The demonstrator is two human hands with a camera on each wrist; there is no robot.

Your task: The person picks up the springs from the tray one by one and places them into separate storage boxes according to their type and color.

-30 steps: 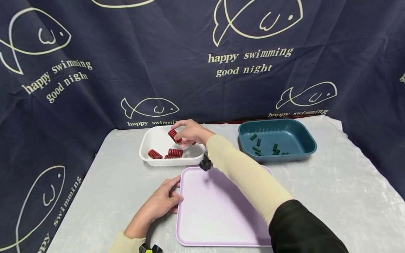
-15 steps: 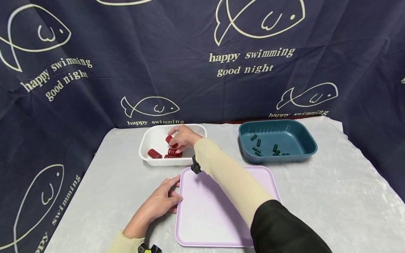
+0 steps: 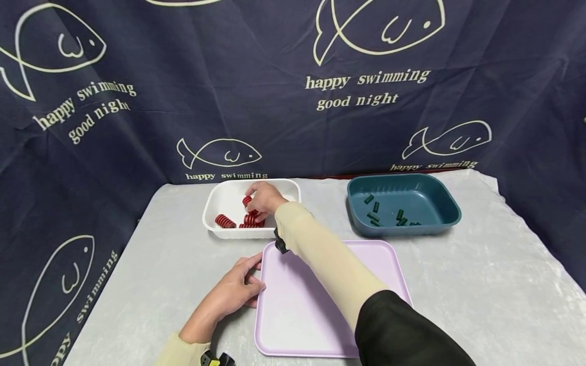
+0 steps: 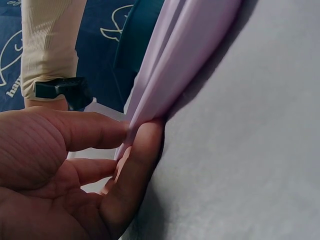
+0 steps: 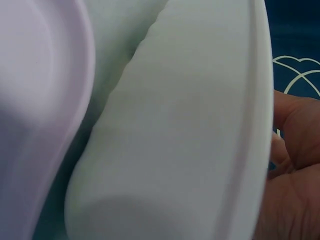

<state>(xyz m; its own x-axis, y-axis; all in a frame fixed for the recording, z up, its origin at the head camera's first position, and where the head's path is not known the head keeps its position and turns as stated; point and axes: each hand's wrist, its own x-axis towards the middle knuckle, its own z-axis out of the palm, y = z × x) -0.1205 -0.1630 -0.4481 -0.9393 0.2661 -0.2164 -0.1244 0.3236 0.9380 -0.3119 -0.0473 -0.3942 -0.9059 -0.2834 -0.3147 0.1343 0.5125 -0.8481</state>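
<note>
Over the white plastic bin [image 3: 211, 203] at the back left, my right hand [image 3: 267, 197] holds a red coil spring [image 3: 247, 202] between thumb and fingers. Several other red springs [image 3: 225, 221] lie in the bin, a few right below that hand. In the right wrist view the bin's wall [image 5: 185, 110] hides most of the hand and the spring. My left hand [image 3: 231, 288] grips the left edge of a lilac tray [image 3: 293, 320]; the left wrist view shows thumb and fingers at the tray's rim [image 4: 165, 75].
A dark teal bin [image 3: 430, 201] with several small green springs [image 3: 376, 207] stands at the back right. My right forearm [image 3: 325, 254] crosses above the tray. Behind the grey-white tabletop [image 3: 494, 284] hangs a navy curtain [image 3: 284, 117] with fish prints.
My right hand has moved left and lower into the white bin, still with a red spring in its fingers. My left hand stays on the tray edge.
</note>
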